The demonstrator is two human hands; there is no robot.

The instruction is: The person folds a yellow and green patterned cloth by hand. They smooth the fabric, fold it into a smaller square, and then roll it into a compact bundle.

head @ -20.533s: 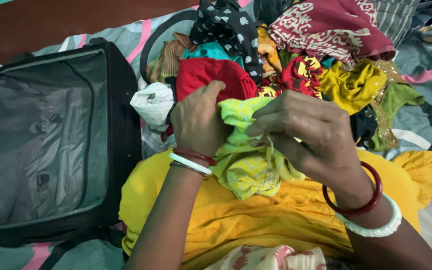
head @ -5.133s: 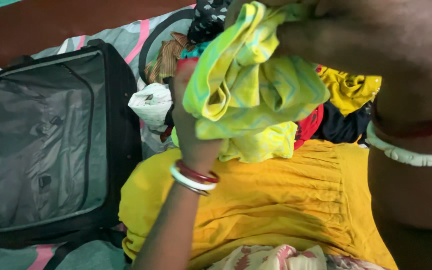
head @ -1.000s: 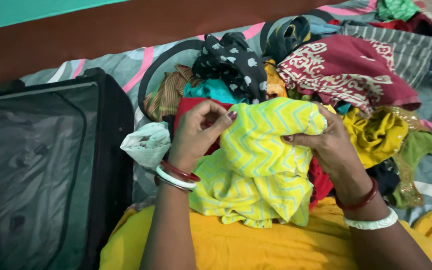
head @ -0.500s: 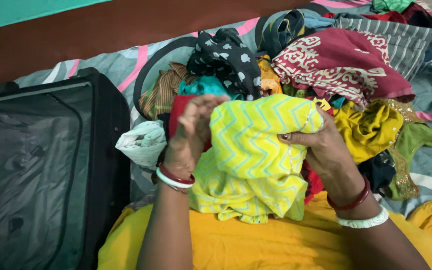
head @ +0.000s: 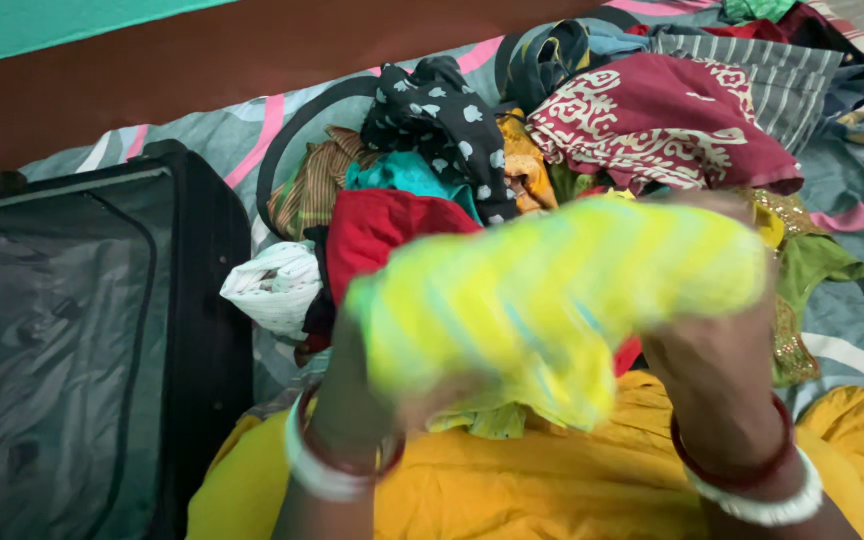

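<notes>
Held up over the lap, between left hand (head: pixel 347 415) and right hand (head: pixel 717 375): one yellow-green garment (head: pixel 552 295), smeared by motion, stretched sideways just in front of the heap of clothes (head: pixel 592 130) and well apart from the suitcase (head: pixel 62 340). Cannot tell how the fingers stand, whether pinching or wrapped around the cloth, since hidden behind it and blurred; judged a grasp on both ends only from the way the cloth hangs. Judged early in the work: nothing visible inside the open suitcase but its grey lining, no folded stack anywhere, heap on the bed (head: pixel 852 330) loose and tangled, so nearly all left to handle. Counted: one black suitcase, lid open, lying on the left; one garment in the hands; one orange-yellow cloth (head: pixel 552 485) spread across the lap beneath it. In the heap, at least eight separate pieces: a red one (head: pixel 387 230), a white printed one (head: pixel 272 290), a black one with pale spots (head: pixel 432 100), a teal one (head: pixel 407 175), a maroon one with white pattern (head: pixel 652 110), a grey striped one (head: pixel 762 60), a brown striped one (head: pixel 307 185), an olive-green one (head: pixel 817 265); more likely buried below. Two hands, each wrist with a red and a white bangle.
</notes>
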